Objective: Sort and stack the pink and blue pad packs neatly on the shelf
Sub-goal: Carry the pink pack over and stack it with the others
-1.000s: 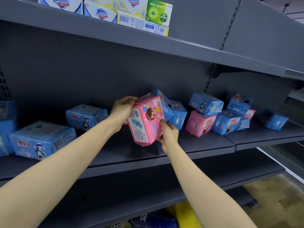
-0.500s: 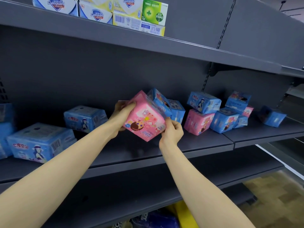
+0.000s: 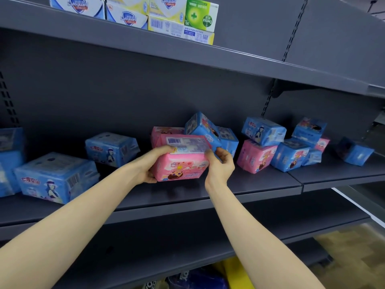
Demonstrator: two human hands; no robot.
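A pink pad pack (image 3: 182,161) is held between both hands just above the middle of the grey shelf (image 3: 260,184), barcode side up. My left hand (image 3: 153,163) grips its left end and my right hand (image 3: 219,165) grips its right end. Directly behind it stands another pink pack (image 3: 164,131). A tilted blue pack (image 3: 203,127) leans behind, beside a further blue one (image 3: 229,140). To the right lie a pink pack (image 3: 255,156), blue packs (image 3: 263,130) (image 3: 290,154) and more. On the left sit blue packs (image 3: 111,149) (image 3: 55,177).
The upper shelf (image 3: 229,59) carries soap boxes (image 3: 162,15), among them a green one (image 3: 201,15). A single blue pack (image 3: 355,151) lies on the adjoining shelf section at the right. Below is another grey shelf (image 3: 187,247), with packets near the floor (image 3: 198,280).
The pink pack has been turned from upright on edge to flat with its barcode side up, and lowered toward the shelf in front of the other pink pack. Both hands kept hold of it.
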